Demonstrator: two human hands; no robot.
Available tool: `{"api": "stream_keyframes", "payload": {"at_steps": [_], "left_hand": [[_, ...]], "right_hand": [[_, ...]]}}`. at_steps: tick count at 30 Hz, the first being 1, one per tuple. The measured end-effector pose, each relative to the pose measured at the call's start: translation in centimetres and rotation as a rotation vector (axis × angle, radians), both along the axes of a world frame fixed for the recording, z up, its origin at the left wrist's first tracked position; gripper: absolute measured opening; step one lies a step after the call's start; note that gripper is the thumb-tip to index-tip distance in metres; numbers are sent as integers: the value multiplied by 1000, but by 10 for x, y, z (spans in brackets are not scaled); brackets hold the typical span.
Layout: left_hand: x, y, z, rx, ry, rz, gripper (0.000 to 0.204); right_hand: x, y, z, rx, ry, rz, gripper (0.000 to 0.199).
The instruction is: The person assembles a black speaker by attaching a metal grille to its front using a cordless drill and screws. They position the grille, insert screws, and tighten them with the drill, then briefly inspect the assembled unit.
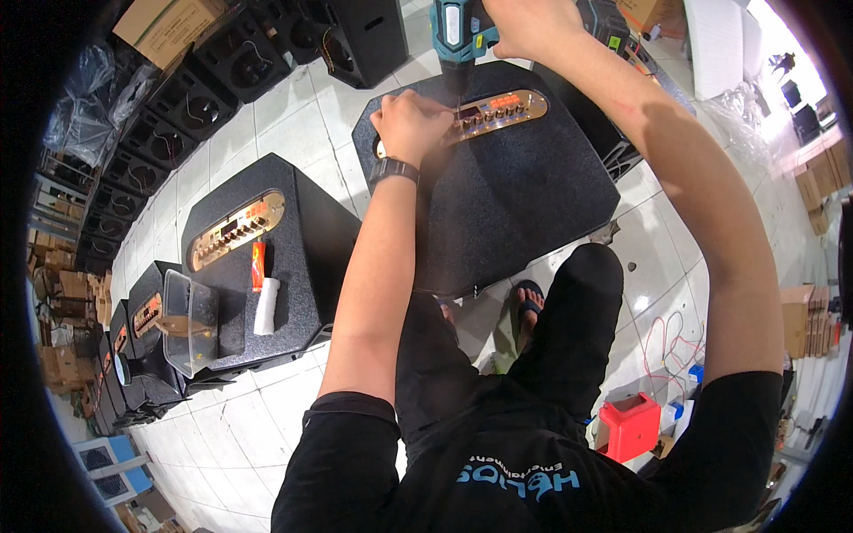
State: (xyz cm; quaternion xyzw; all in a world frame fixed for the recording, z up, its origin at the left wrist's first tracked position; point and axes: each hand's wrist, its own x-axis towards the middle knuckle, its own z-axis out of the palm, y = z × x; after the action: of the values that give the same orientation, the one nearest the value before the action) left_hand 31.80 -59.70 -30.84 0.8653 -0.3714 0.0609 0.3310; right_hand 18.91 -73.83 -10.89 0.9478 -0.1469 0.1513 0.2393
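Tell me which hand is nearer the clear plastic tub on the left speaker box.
Left. The left hand rests on the gold control panel, closer to the clear plastic tub; the right hand grips the teal drill farther away.

Lighting: bright, even overhead light; strongest at upper right, where the scene washes out to white. Glare: sheen on pale floor tiles [293, 115]. Shadows: soft, short. Distortion: heavy fisheye bending, black vignette at rim. Focus: centre sharp, edges soft and smeared.
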Motion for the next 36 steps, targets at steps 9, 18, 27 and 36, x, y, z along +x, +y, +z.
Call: {"api": "stream_keyframes", "payload": {"at_steps": [9, 18, 27, 36], "left_hand": [[3, -1, 5, -5, -18, -2, 28], [0, -2, 13, 20, 2, -25, 28], [8, 34, 20, -566, 2, -200, 34], [-42, 407, 228, 59, 97, 294, 24]], "right_hand": [[1, -2, 3, -88, -76, 96, 47], [24, -40, 11, -66, 136, 157, 53], [-1, -132, 41, 272, -139, 240, 68], [-230, -69, -11, 1185, -534, -194, 57]]}}
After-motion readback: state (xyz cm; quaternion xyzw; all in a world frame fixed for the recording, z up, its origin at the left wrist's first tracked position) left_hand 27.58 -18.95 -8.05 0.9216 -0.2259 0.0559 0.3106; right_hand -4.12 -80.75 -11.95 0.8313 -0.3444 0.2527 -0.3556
